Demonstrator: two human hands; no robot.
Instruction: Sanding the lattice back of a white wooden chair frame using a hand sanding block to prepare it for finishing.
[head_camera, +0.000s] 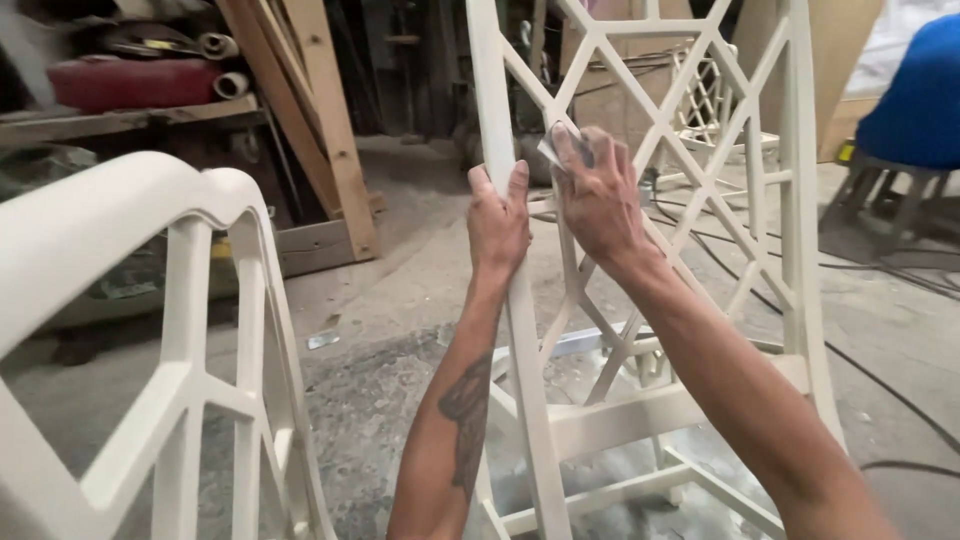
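Head view: at frame centre, the left hand (498, 222) grips the white lattice chair back's (700, 180) post, while the right hand (598, 195) presses sandpaper (553, 146) against a diagonal slat. Uneven pressure could gouge the paint.

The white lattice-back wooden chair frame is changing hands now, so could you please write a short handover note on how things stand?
Left hand: gripped around the left upright post of the white lattice-back wooden chair frame, steadying it.
Right hand: pressing a small grey piece of sanding paper against a diagonal lattice bar near that post.
The frame stands upright on the dusty concrete floor; a second white lattice frame sits at near left.
Done or left: cannot tell from the surface which bars have been rubbed.
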